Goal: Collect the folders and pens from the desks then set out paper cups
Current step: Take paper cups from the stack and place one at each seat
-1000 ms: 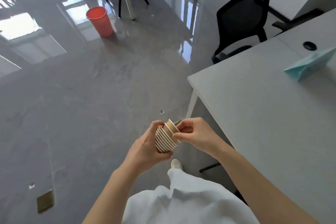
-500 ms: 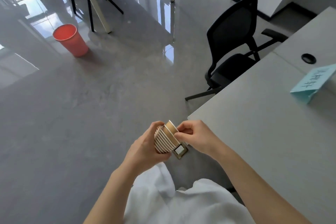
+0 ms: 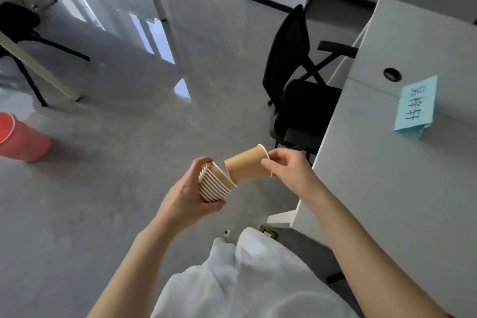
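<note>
Cup-setting step: L hand (image 3: 191, 193) grips nested cup stack (image 3: 215, 184), R hand (image 3: 289, 171) pinches rim of single paper cup (image 3: 246, 166) just off stack, beside desk (image 3: 387, 188); next prob. stand it upright near name card (image 3: 415, 106).

1. To my right runs a pale grey tabletop (image 3: 387, 188) with a round black cable hole (image 3: 392, 74).
2. A folded blue name card (image 3: 415, 106) with handwritten characters stands on it, near the hole.
3. A black mesh office chair (image 3: 291, 80) sits tucked against its far edge.
4. A red bucket (image 3: 20, 141) stands on the glossy grey floor (image 3: 116, 150) to my left.
</note>
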